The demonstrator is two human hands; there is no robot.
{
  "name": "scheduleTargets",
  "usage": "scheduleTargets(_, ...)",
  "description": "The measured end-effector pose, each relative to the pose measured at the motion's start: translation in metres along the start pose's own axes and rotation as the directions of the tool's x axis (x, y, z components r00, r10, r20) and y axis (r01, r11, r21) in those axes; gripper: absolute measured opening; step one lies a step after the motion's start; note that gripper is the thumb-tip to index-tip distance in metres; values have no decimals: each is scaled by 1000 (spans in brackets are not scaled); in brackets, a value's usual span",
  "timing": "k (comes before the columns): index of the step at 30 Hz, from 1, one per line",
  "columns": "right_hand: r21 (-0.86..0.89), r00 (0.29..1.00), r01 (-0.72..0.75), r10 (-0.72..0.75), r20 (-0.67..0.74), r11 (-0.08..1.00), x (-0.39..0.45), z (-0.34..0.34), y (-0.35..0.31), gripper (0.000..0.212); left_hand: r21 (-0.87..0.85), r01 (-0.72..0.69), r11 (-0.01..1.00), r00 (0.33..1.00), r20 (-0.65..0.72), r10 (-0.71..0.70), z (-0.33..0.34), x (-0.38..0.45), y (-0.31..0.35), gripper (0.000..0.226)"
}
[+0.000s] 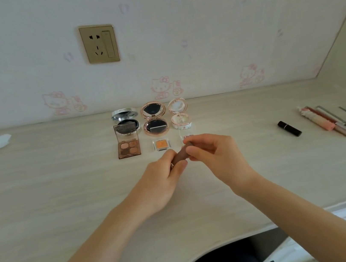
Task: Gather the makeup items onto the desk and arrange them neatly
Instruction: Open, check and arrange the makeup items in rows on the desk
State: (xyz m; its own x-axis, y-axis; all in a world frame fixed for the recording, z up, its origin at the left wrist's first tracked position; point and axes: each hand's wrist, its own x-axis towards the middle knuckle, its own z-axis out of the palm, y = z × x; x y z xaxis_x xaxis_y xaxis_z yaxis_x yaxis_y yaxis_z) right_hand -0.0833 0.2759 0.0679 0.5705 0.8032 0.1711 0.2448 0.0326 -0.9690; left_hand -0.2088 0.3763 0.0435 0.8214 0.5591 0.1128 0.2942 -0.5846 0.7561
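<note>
Both hands hold a small brown tube (180,155) just above the bench (64,192), in front of the orange pan (161,144). The left hand (163,177) has its grip curled round the tube's lower end; the right hand (213,154) pinches the upper end between fingertips (193,150) and thumb. The tube looks light, stiff and smooth, so it may slip; a hold at each end, as here, suits pulling or seating a cap.

Behind the orange pan stand three open compacts: silver (125,120), rose-gold (154,120) and white (179,114), lids up, mirrors or pans showing. Left of the pan an open palette (128,144) shows four brown shades. Hinged lids look fragile; bases are the safer hold. Far right of the pan lie a black lipstick (289,128) and pencils (332,122).
</note>
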Motion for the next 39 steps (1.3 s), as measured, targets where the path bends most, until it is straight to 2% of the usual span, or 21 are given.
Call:
scheduleTargets(4,65,999,-31,29,31,997,0,-2,1,18,51,-61,997,998,-21,62,-3,-3,2,27)
scheduleTargets(11,65,998,-42,39,47,997,1,-8,-3,17,-15,-111,994,992,-54,110,-7,-2,-1,24)
scheduleTargets(16,136,989,-128,116,93,982,-1,-5,-2,23,-49,-95,994,993,-77,91,-3,-3,-4,22)
scheduleTargets(20,110,983,-76,56,175,991,-5,-3,-5,11,-88,-104,991,990,-102,95,-2,-3,-4,22)
scheduleTargets(31,320,988,-153,142,57,935,6,-21,-12,17,-88,-78,993,985,-158,63,-1,-2,-8,15)
scheduleTargets(36,294,987,-158,153,40,943,4,-24,-9,14,-112,-91,990,984,-163,72,-1,-1,-10,11)
scheduleTargets(39,239,986,-164,157,48,957,1,-23,-6,14,-234,-100,967,983,-174,59,0,-1,-9,5)
